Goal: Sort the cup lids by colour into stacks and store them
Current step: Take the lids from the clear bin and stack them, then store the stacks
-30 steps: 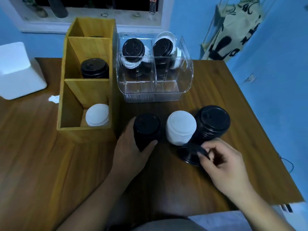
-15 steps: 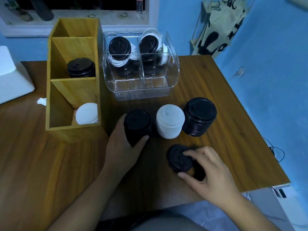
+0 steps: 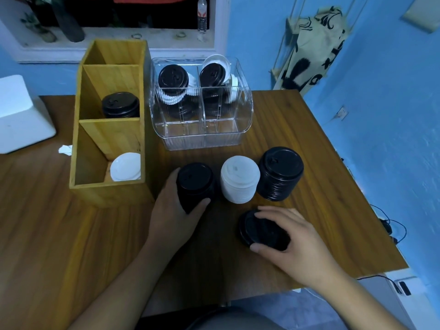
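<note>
1. Right hand (image 3: 292, 236) is now reaching further over the small black pile (image 3: 252, 228) than half a second ago, fingers curling across its top and thumb pinching the near rim.
2. Wooden organiser (image 3: 112, 189) is holding black lids (image 3: 121, 104) in the middle compartment and a white lid (image 3: 125, 166) in the front one.
3. Left hand (image 3: 171, 210) is gripping the short black stack (image 3: 195, 182), which is standing on the table (image 3: 71, 234).
4. White stack (image 3: 239, 182) is standing just beside it, and the tall black stack (image 3: 281, 172) is standing further right.
</note>
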`<state>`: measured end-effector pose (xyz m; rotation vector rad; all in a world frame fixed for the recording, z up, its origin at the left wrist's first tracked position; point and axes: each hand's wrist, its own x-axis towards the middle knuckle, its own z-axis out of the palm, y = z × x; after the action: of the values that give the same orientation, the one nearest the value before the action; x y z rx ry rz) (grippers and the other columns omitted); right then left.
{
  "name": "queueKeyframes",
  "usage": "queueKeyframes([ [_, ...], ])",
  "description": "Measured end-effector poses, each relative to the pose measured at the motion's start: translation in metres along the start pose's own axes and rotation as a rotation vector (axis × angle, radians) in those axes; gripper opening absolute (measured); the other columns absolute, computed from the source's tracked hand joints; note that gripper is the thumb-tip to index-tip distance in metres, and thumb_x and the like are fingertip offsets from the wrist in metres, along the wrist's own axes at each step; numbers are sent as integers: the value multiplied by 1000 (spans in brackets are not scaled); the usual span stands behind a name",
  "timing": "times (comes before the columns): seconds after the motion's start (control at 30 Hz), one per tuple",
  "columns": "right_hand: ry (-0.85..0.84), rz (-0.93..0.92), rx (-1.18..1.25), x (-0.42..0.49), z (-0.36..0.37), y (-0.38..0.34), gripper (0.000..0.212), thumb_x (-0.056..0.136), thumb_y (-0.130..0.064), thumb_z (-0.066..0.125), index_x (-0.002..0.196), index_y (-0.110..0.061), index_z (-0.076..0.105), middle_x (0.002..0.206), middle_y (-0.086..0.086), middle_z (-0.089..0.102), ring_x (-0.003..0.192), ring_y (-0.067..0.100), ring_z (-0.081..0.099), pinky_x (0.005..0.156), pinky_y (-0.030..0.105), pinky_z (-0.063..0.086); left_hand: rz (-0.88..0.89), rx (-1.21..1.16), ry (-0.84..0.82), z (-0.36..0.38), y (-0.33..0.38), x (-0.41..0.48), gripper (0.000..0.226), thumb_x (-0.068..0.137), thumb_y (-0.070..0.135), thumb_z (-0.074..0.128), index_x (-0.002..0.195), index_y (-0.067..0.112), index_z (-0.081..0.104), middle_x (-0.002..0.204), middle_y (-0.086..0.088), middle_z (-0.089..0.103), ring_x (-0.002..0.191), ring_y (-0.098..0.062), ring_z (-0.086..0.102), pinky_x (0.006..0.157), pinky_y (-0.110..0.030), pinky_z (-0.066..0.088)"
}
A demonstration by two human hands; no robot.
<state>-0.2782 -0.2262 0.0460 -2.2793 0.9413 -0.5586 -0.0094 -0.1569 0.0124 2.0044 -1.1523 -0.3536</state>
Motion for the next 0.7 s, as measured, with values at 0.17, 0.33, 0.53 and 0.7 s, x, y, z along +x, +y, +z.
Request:
queueKeyframes([
  [0.17, 88, -68, 60, 22, -27, -33, 56, 79, -60, 74, 126, -31, 67, 133, -21, 60, 129, 4, 53, 107, 15, 39, 1, -22, 1, -2, 4, 0, 95, 78, 50, 79, 154, 23, 29, 151, 7, 45, 139, -11, 42, 111, -31, 39],
  [0.33, 49, -181, -131, 79, -9, -75, 61, 82, -60, 69, 135, -31, 61, 137, -14, 57, 129, 5, 47, 105, 13, 31, -7, -105, -12, -7, 6, -2, 94, 78, 47, 81, 153, 27, 29, 145, 10, 51, 131, -10, 50, 106, -38, 49],
  [0.53, -153, -239, -400, 139, 27, -90, 66, 87, -60, 66, 144, -30, 51, 137, -6, 55, 127, 18, 46, 107, 38, 41, -21, -128, -10, -5, 9, -2, 95, 77, 46, 82, 153, 32, 28, 145, 13, 50, 125, 1, 47, 98, -18, 43],
  [0.7, -267, -227, -472, 150, 34, -87, 66, 85, -64, 66, 141, -33, 53, 131, -7, 53, 123, 17, 44, 103, 33, 38, -27, -105, -20, -3, 5, -1, 101, 76, 47, 83, 156, 26, 26, 149, 9, 48, 131, -6, 47, 104, -26, 42],
])
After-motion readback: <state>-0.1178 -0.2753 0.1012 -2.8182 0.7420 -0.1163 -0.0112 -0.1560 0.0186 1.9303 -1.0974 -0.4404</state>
